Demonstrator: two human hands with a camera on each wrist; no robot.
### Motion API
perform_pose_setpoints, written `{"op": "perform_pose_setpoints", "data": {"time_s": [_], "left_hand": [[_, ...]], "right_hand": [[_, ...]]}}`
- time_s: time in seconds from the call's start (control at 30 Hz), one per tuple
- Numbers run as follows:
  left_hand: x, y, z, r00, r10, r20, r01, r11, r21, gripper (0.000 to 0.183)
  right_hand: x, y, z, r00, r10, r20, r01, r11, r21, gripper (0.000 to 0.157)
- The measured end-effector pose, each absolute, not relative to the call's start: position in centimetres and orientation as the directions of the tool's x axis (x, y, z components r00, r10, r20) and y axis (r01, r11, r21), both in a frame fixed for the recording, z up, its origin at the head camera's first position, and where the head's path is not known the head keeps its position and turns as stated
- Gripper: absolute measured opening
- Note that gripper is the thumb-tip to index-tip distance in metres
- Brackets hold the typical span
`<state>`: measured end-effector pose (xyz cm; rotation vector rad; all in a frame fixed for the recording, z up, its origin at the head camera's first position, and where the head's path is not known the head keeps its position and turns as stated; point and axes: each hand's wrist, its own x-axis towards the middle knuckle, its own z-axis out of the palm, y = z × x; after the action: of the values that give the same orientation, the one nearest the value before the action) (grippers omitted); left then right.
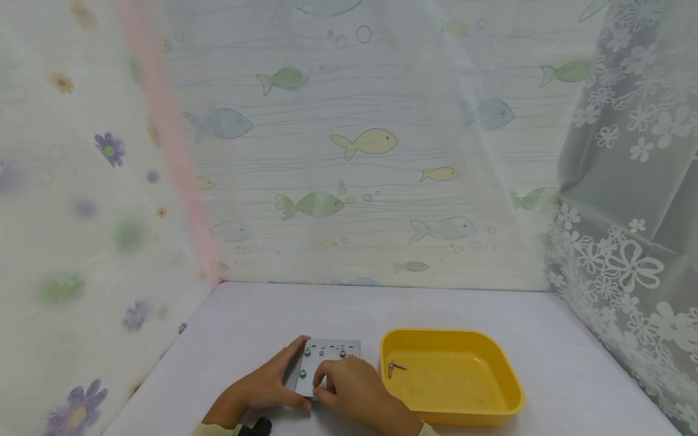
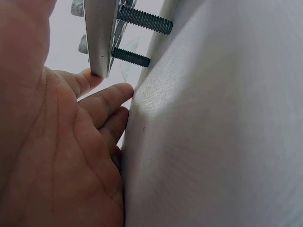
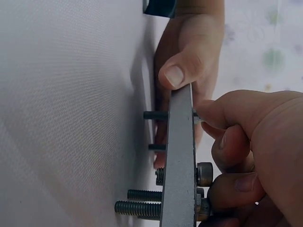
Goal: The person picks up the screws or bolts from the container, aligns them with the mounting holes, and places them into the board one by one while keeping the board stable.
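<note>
A grey metal plate (image 1: 327, 362) with holes carries several socket-head screws (image 3: 204, 174) in its upper face. Threaded shanks (image 2: 144, 20) stick out below it, over the white table. My left hand (image 1: 267, 383) holds the plate by its left side, thumb at the near edge and index finger at the far corner. Over the plate's near part, my right hand (image 1: 354, 384) pinches the head of a small screw (image 3: 196, 117) between thumb and curled index finger. That screw's thin shank passes through the plate near the left thumb.
Right of the plate stands a yellow tray (image 1: 452, 418) with a few small screws (image 1: 397, 366) lying at its left side. A dark band (image 1: 256, 427) is on the left wrist. Patterned curtains (image 1: 371, 181) hang behind and at both sides of the table.
</note>
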<state>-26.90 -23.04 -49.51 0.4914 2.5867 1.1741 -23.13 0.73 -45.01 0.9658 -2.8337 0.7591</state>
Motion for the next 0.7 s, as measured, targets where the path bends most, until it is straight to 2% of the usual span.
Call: {"op": "perform_pose_setpoints", "data": {"time_s": [0.7], "left_hand": [[-26.94, -22.96, -49.42, -0.911, 0.401, -0.098, 0.187, 0.612, 0.769, 0.129]], "right_hand": [[-23.01, 0.64, -45.03, -0.8, -0.563, 0.207, -0.593, 0.69, -0.415, 0.003]]}}
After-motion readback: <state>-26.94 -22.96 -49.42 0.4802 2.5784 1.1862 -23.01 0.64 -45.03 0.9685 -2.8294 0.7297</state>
